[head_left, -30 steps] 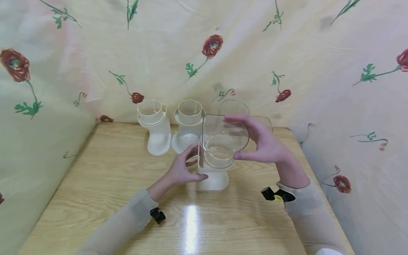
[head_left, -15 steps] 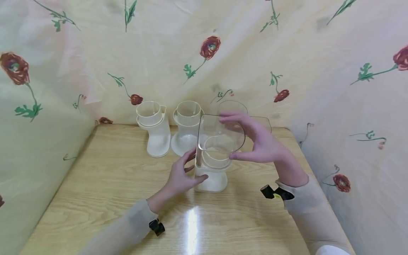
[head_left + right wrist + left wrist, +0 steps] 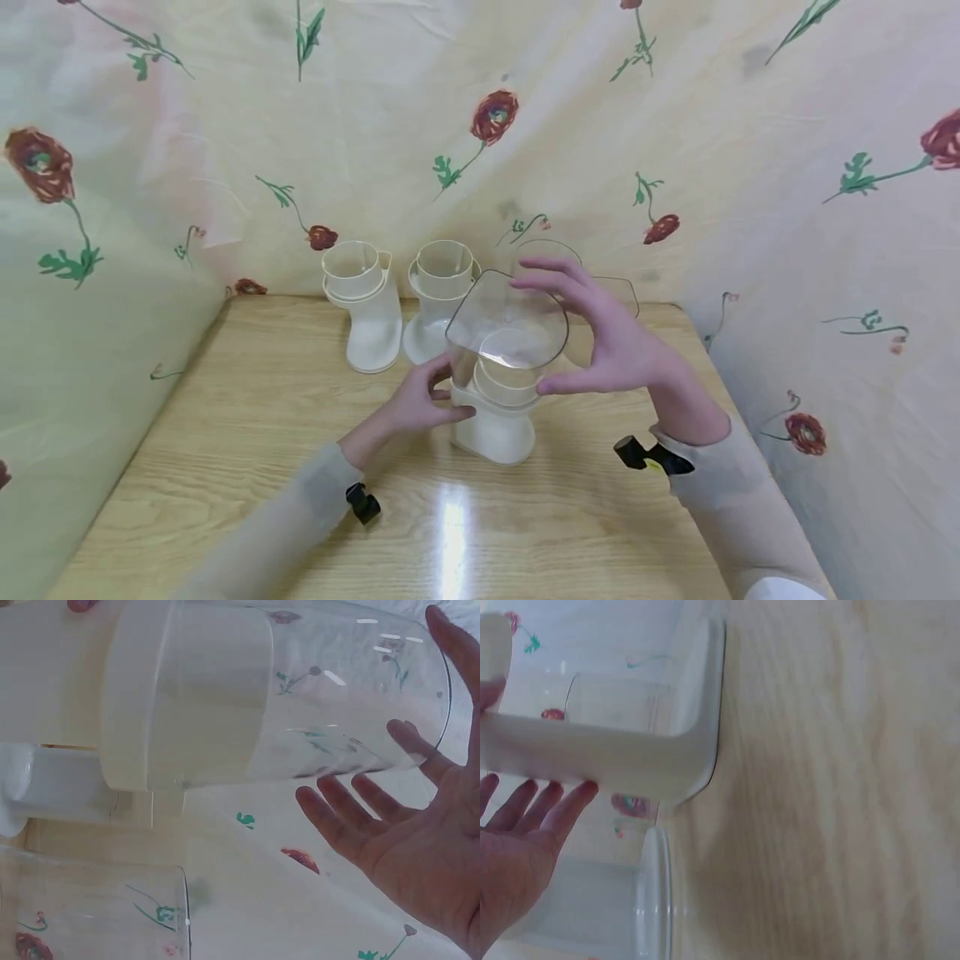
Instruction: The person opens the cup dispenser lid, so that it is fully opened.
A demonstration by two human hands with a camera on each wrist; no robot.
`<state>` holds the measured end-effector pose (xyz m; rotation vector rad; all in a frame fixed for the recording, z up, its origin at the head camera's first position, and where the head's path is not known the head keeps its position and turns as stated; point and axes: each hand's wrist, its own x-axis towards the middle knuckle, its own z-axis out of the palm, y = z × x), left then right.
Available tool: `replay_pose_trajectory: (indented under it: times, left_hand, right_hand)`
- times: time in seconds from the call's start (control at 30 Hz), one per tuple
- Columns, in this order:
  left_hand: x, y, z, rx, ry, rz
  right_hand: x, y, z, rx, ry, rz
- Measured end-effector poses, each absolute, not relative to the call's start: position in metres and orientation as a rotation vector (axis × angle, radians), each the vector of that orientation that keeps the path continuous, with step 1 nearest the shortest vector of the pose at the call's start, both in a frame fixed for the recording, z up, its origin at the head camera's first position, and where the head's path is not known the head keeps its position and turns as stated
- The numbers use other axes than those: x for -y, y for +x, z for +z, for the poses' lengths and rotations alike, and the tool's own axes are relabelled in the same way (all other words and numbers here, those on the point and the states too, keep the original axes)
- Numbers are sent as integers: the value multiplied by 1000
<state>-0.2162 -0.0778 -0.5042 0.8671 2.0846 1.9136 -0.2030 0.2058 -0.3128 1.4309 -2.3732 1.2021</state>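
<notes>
A white stand, with a rounded foot and a round collar, stands upright on the table. Over its collar sits a clear container with a D-shaped rim. My left hand holds the stand's left side, thumb in front and fingers behind. In the left wrist view, those fingertips touch the white back panel. Around the clear container's upper right side is my right hand, fingers spread and thumb extended. Space shows between palm and container; whether every fingertip touches cannot be told.
Two more white stands with collars, one at the left and one beside it, stand along the back wall. Other clear containers are behind the right hand. Floral cloth hangs at the back and sides of the wooden table.
The white stand and its clear container have turned, so the flat side now lies diagonally. They sit slightly further left. My left hand shifted a little left; the right hand keeps nearly the same pose.
</notes>
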Motion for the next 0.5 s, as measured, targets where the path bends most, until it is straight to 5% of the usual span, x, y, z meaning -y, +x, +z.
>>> replay_pose_trajectory:
  times: [0.5]
  left_hand:
    - [81, -209, -501, -2128, 794, 1972]
  right_hand:
    - [-196, -231, -300, 2392, 1741, 1187]
